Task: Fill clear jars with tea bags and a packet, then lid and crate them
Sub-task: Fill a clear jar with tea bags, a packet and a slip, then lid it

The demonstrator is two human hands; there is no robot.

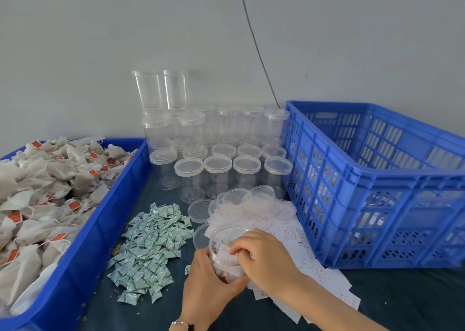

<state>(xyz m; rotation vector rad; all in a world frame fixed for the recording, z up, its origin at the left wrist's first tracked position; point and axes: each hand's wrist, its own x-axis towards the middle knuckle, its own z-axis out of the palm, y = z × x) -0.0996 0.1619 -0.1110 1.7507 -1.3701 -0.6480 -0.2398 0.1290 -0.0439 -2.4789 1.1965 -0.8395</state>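
My left hand (pixel 208 280) grips a clear jar (pixel 225 245) from below and the side; tea bags show inside it. My right hand (pixel 261 252) rests over the jar's open mouth, its fingers pinching a small white slip with red print into the opening. A blue tray (pixel 105 220) at the left holds a heap of tea bags (pixel 37 194) with red tags. Green and white packets (pixel 151 245) lie piled on the dark cloth between tray and jar. Loose clear lids (pixel 241 200) lie just behind the jar.
Several empty clear jars (pixel 219 164) stand at the back, some stacked against the wall. A large blue slatted crate (pixel 372 179) stands at the right. White printed slips (pixel 314 262) are scattered under my right forearm. A dark cable hangs down the wall.
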